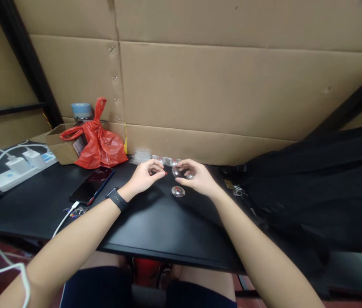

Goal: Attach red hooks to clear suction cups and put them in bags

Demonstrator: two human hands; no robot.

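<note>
My left hand [147,174], with a dark watch on its wrist, has thumb and forefinger pinched at the tip of a tiny red piece [166,173]. Just right of it, my right hand [197,176] curls its thumb and fingers around a clear suction cup [176,171]. Something clear also shows between its other fingers, partly hidden. Below the right hand, a suction cup with a red centre [178,191] lies on the black table [155,231]. Behind the hands, several clear suction cups [158,159] line the cardboard wall.
Left of the hands are a phone [93,185] on a white cable, a red plastic bag [99,145], a cardboard box [60,147] and a white power strip [20,171]. Black cloth [322,184] hangs on the right, beside small metal rings [238,191]. Cardboard [200,94] walls the back.
</note>
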